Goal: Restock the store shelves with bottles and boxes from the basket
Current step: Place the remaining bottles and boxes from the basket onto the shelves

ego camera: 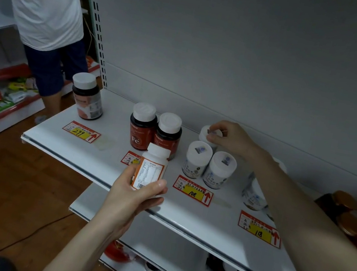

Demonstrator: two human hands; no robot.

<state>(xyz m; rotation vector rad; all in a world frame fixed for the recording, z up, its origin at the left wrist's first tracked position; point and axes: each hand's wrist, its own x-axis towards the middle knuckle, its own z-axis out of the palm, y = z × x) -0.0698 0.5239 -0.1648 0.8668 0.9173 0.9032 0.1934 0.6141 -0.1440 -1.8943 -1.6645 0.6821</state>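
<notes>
fingers [159,185] of left hand [133,196] clamped round white orange-label bottle [151,170], held over front edge of shelf [64,139]. farther back, right hand [231,140] fingertips pinch cap of rear white jar [205,135], behind two matching jars [209,167], beside dark red bottles [154,131].

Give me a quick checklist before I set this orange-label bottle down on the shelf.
1. Left hand grip on the orange-label bottle: ok, fingers wrap its lower half.
2. Bottle cap on: ok, white cap in place.
3. Bare shelf space in front: ok, open patch left of the 108 price tag.
4. Matching price tag: cannot tell, the tag behind the bottle is partly hidden.
5. Right hand free: not ok, it is on the cap of the back white jar.
6. Two dark Fe bottles upright: ok.
</notes>
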